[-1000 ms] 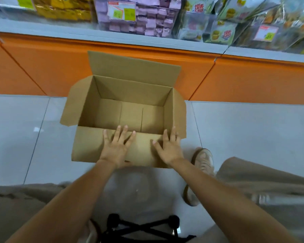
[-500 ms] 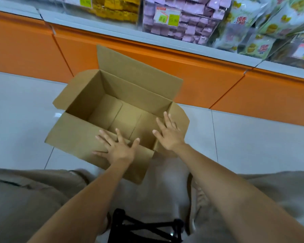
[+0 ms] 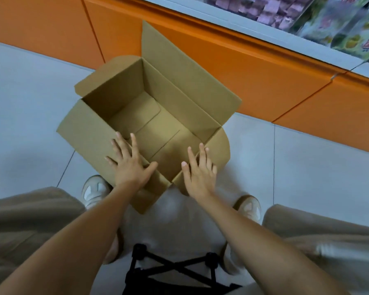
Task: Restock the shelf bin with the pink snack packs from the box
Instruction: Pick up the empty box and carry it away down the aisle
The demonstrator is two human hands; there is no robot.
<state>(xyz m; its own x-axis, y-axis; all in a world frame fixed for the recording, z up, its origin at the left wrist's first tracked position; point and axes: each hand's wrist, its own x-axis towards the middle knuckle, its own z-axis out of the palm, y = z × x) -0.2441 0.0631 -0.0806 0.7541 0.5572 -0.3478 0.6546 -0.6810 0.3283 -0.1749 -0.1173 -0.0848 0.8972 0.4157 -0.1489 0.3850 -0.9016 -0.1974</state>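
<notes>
Both left grip (image 3: 133,168) and right grip (image 3: 199,174) lie flat against the box (image 3: 87,129).

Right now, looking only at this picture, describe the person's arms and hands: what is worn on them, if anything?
Nothing shows on them. The left hand and right hand have no gloves or rings, the wrists no watch or band. Both forearms are uncovered to the picture's edge, no sleeve in view.
</notes>
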